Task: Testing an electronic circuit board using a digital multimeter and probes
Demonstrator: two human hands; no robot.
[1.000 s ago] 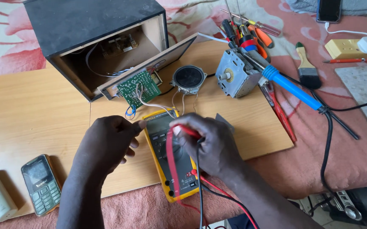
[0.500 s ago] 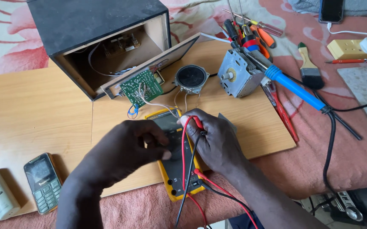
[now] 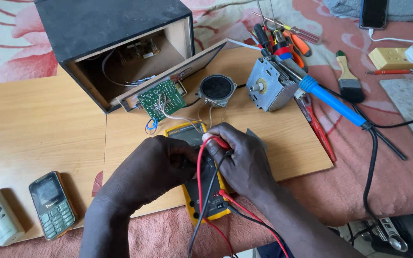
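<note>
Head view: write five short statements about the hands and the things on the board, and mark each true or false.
1. Both hands, left and right, rest on the yellow meter. True.
2. The right hand holds a red probe. True.
3. The speaker box is closed at the front. False: it is open, with its panel leaning out.
4. The green circuit board lies beside the mobile phone. False: it lies by the box, far from the phone.
5. The blue-handled iron lies right of the meter. True.
</note>
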